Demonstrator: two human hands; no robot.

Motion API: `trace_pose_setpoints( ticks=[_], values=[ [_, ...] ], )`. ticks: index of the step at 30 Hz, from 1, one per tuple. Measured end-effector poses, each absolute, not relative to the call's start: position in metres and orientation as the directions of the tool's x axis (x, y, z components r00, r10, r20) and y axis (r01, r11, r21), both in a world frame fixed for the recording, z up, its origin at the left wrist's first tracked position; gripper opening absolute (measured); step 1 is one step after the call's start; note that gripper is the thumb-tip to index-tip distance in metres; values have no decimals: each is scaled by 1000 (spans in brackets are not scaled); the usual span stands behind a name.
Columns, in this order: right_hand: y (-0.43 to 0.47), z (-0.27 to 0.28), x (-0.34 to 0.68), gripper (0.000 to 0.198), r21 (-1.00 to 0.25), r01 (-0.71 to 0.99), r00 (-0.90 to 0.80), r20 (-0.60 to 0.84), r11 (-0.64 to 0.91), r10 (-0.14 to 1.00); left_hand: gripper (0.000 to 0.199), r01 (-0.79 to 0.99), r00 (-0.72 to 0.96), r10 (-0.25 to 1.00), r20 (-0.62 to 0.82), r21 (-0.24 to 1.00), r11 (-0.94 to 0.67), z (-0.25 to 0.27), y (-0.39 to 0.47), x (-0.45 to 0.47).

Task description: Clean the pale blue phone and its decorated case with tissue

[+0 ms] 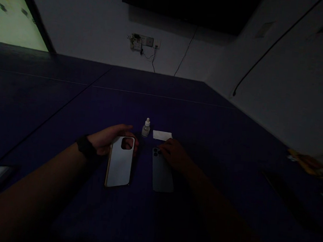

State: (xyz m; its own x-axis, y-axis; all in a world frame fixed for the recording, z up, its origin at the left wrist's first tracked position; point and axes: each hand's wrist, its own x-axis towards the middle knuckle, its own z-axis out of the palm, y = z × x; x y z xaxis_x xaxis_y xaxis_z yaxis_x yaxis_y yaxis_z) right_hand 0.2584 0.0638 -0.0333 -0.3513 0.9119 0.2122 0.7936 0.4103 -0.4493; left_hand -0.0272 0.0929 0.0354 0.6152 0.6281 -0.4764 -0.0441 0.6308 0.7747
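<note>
Your left hand [107,139] grips the phone case [120,162] at its top, tilted, centre frame | your right hand [174,152] rests flat on the phone [162,172], just right | dropper bottle [146,128] just above.

The room is dim, with a dark blue table [159,87] running to the far white wall [96,28]. A wall socket [142,41] with dangling cables sits under a dark screen [188,4]. Far left, a bright panel [9,13] glows.
</note>
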Motion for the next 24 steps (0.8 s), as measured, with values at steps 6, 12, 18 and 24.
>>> trace_pose_setpoints(
  ticks=[6, 12, 18, 24],
  values=[
    [61, -35, 258, 26, -433, 788, -319, 321, 438, 892, 48, -65, 626, 617, -478, 756, 652, 38, 92, -29],
    [28, -11, 236, 32, -535, 676, -297, 430, 506, 852, 59, -224, 600, 670, -437, 712, 665, 43, 83, -18],
    [-10, -7, 198, 89, -639, 604, -396, 280, 477, 875, 60, -300, 594, 686, -421, 675, 674, 38, 66, 2],
    [-3, -14, 197, 62, -845, 394, -245, 283, 361, 927, 62, -354, 594, 773, -224, 789, 501, 29, 62, 9]
  ],
)
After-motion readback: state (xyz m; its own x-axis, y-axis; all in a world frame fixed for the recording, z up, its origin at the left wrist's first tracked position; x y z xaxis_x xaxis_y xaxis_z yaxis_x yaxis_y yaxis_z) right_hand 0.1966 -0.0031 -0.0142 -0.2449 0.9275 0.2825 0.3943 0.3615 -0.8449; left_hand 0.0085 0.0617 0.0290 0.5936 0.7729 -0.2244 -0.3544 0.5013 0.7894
